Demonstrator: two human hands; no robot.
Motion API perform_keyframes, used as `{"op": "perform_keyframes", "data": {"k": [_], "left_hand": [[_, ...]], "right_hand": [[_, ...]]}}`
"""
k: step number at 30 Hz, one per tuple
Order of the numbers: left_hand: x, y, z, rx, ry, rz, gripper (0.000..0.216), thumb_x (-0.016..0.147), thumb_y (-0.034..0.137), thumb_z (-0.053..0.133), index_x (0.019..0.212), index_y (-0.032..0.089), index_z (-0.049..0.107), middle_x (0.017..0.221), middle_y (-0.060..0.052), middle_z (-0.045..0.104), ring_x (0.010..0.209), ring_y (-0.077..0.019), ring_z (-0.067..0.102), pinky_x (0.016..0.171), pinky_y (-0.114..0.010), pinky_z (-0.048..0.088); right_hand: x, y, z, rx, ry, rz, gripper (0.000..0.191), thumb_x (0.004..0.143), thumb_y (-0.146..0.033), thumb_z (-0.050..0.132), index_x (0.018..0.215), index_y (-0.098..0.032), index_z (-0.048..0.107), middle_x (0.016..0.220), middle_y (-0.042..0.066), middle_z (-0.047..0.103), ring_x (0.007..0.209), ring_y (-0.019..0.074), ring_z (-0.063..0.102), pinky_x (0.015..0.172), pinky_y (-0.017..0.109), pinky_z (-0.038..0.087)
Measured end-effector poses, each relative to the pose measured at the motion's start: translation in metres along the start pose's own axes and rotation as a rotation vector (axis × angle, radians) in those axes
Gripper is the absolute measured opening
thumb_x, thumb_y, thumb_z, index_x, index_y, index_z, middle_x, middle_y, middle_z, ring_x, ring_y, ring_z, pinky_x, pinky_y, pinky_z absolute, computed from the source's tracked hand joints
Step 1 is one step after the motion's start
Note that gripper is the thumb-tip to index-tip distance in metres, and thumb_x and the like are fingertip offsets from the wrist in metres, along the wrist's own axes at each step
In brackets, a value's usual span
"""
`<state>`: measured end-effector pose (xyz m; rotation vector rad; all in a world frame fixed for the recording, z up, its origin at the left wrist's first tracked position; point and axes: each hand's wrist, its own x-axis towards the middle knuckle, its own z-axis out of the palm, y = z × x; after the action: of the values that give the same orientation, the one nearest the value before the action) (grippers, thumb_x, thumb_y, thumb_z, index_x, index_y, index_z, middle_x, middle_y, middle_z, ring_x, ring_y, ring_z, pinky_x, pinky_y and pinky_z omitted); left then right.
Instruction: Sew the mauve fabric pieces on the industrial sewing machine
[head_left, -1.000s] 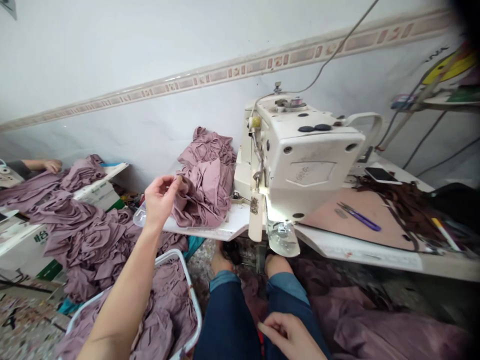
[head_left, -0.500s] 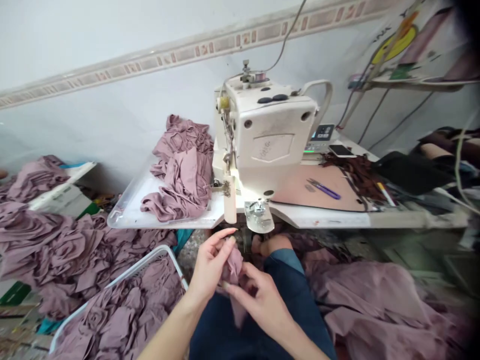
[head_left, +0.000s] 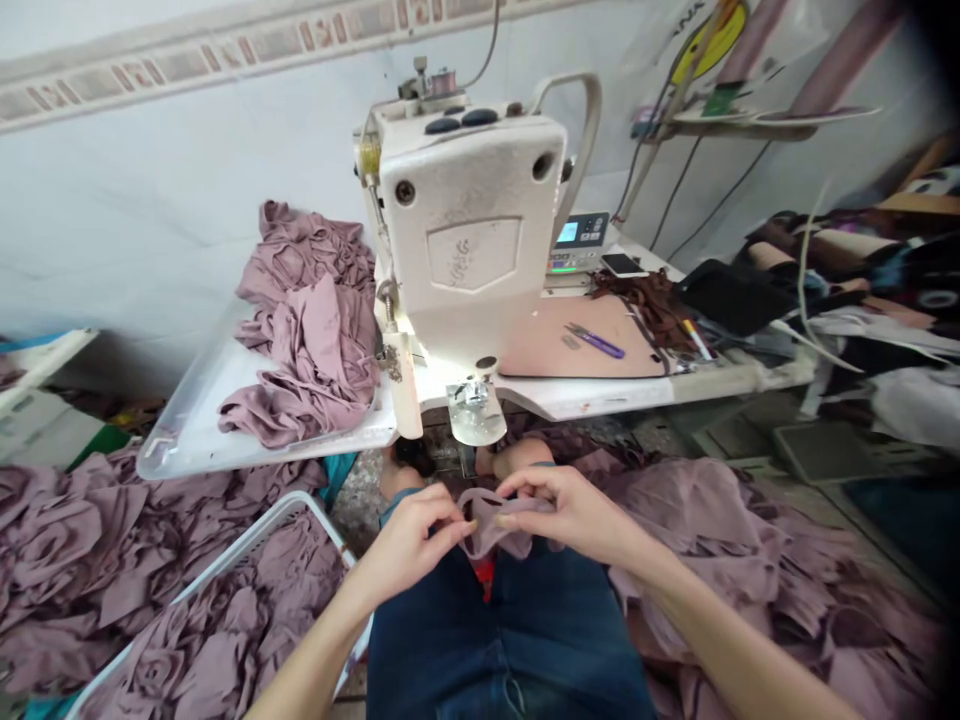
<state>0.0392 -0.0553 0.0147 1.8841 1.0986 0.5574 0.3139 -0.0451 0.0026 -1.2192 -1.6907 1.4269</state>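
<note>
Between my two hands, above my lap, a small mauve fabric piece (head_left: pixel 491 522) is stretched with a looped upper edge. My left hand (head_left: pixel 420 535) pinches its left side between thumb and finger. On the other side my right hand (head_left: pixel 566 508) grips the cloth the same way, with some of it bunched below the fingers. Just beyond the hands stands a white sewing machine (head_left: pixel 472 240), its rounded metal plate (head_left: pixel 478 415) jutting over the table's front edge. Something red (head_left: pixel 485 577) shows under the fabric; I cannot make out what it is.
Mauve fabric (head_left: pixel 315 320) is heaped on the table left of the machine. A white basket (head_left: pixel 202 570) full of mauve pieces stands lower left, beside a larger floor pile (head_left: pixel 67 540). More cloth (head_left: pixel 720 560) lies at right. Purple thread snips (head_left: pixel 596 340) rest on a tan board (head_left: pixel 525 340).
My hands have moved apart, spreading the fabric that was bunched between them. The right hand has shifted right and up. The view has turned right, so the machine appears further left.
</note>
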Motion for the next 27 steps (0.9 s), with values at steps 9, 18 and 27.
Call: {"op": "perform_keyframes", "data": {"k": [9,18,27], "left_hand": [[-0.008,0.0,0.063,-0.185,0.026,-0.115,0.036,0.104,0.045,0.066,0.086,0.015,0.075,0.08,-0.005,0.071,0.075,-0.0181,0.063,0.074,-0.027,0.047],[-0.008,0.027,-0.003,-0.044,-0.281,-0.154,0.041,0.108,0.046,0.053,0.084,0.016,0.069,0.072,0.001,0.06,0.067,-0.014,0.051,0.063,-0.024,0.035],[-0.006,0.019,-0.005,0.132,-0.097,-0.14,0.027,0.102,0.039,0.063,0.088,0.018,0.073,0.074,0.0,0.067,0.068,-0.0156,0.057,0.065,-0.024,0.037]], "right_hand": [[0.009,0.003,-0.005,0.155,-0.101,0.078,0.037,0.085,-0.055,0.089,0.093,-0.019,0.088,0.078,0.005,0.077,0.072,0.0197,0.071,0.067,0.029,0.055],[0.002,0.006,0.012,0.0,-0.511,-0.074,0.051,0.081,-0.069,0.089,0.085,-0.019,0.084,0.082,0.0,0.073,0.072,0.0148,0.065,0.068,0.025,0.048],[0.004,0.003,0.005,-0.133,-0.299,-0.125,0.031,0.101,-0.047,0.075,0.1,-0.019,0.088,0.077,0.002,0.078,0.077,0.0188,0.07,0.077,0.026,0.051]]}}
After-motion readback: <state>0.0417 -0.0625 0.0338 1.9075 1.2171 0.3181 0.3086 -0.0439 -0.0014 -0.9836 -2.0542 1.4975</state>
